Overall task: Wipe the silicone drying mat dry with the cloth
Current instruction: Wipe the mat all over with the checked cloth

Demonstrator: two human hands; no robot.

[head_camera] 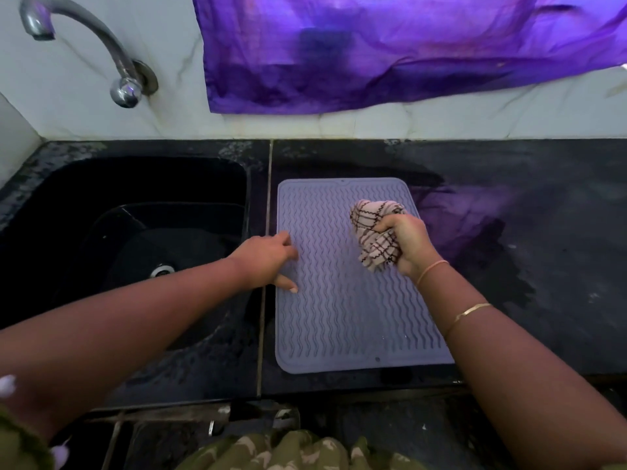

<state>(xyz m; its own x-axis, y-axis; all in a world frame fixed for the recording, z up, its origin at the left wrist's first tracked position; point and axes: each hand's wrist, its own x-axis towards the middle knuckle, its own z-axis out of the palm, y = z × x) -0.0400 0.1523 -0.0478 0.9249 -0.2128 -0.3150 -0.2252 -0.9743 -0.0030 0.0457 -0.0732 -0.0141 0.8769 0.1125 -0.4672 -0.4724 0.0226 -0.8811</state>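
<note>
Though blotchy, black countertop [529,317] (mat [339,317] atop)

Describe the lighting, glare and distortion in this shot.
Head view: light off the purple fabric tints the scene, throwing a violet sheen on the black countertop right of the mat; the sink falls into near-black shadow; the wide-angle lens bows the counter edges.
</note>
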